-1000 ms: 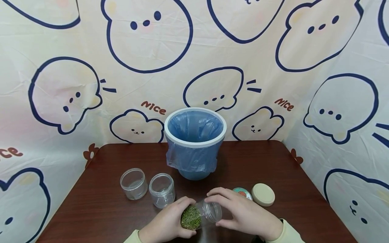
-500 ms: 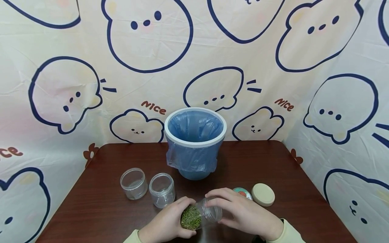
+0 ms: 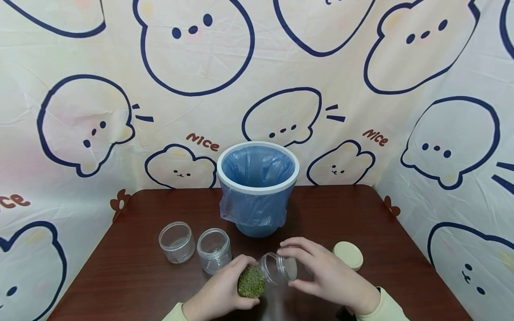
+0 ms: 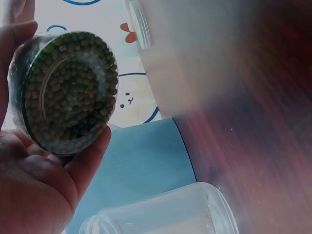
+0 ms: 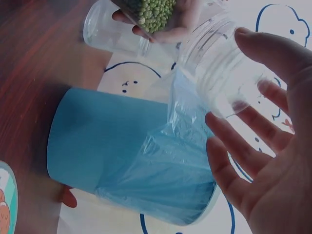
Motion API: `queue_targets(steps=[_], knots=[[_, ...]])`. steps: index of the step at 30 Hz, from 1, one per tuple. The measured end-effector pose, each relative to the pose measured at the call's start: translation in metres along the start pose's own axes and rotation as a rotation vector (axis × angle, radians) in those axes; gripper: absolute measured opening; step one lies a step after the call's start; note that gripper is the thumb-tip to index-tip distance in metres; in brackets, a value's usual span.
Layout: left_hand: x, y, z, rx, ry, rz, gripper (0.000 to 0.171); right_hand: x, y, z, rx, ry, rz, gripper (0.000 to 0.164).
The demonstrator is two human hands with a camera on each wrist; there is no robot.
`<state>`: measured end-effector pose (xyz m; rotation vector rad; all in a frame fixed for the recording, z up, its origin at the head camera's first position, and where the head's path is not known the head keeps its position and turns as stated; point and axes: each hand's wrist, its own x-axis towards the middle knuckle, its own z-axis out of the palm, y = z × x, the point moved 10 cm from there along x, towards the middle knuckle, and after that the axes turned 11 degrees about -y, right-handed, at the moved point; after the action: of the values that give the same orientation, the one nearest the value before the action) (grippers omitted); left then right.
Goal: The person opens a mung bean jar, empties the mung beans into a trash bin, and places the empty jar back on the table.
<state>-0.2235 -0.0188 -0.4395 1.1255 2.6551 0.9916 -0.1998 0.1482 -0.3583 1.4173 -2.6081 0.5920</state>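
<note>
My left hand (image 3: 221, 290) grips a clear jar (image 3: 250, 281) of small green beans, likely mung beans, around its base end. It lies tilted on its side, mouth to the right. In the left wrist view the bean-covered base (image 4: 73, 92) faces the camera. Just off the mouth, my right hand (image 3: 327, 274) pinches a clear lid (image 3: 288, 267) between thumb and fingers. The right wrist view shows the thumb (image 5: 273, 53) on one side of this see-through piece, fingers on the other. Two open clear jars (image 3: 176, 249) (image 3: 214, 256) stand left of my hands.
A blue bin (image 3: 257, 218) with a white rim and plastic liner stands behind my hands. A beige lid (image 3: 348, 255) lies on the brown table (image 3: 132, 272) to the right. A printed green-edged lid (image 5: 7, 200) shows in the right wrist view. Patterned cloth (image 3: 281, 67) hangs behind.
The clear lid has come away from the jar's mouth, moving right and up with my right hand. My left hand and the jar have risen and tilted slightly.
</note>
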Motion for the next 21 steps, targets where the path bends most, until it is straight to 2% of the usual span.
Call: queue_targets(steps=[6, 10, 15, 21], knots=[[-0.001, 0.002, -0.006, 0.008, 0.082, 0.008, 0.065, -0.003, 0.013, -0.012, -0.034, 0.071, 0.075, 0.067], [-0.003, 0.002, -0.011, 0.005, 0.138, 0.004, 0.066, -0.003, 0.025, -0.011, -0.051, 0.072, 0.125, 0.063], [-0.005, 0.003, -0.018, 0.022, 0.206, -0.002, 0.069, -0.001, 0.042, 0.003, -0.065, 0.004, 0.205, 0.063], [-0.007, 0.003, -0.02, 0.031, 0.224, -0.006, 0.07, 0.005, 0.057, 0.032, -0.038, -0.127, 0.25, 0.059]])
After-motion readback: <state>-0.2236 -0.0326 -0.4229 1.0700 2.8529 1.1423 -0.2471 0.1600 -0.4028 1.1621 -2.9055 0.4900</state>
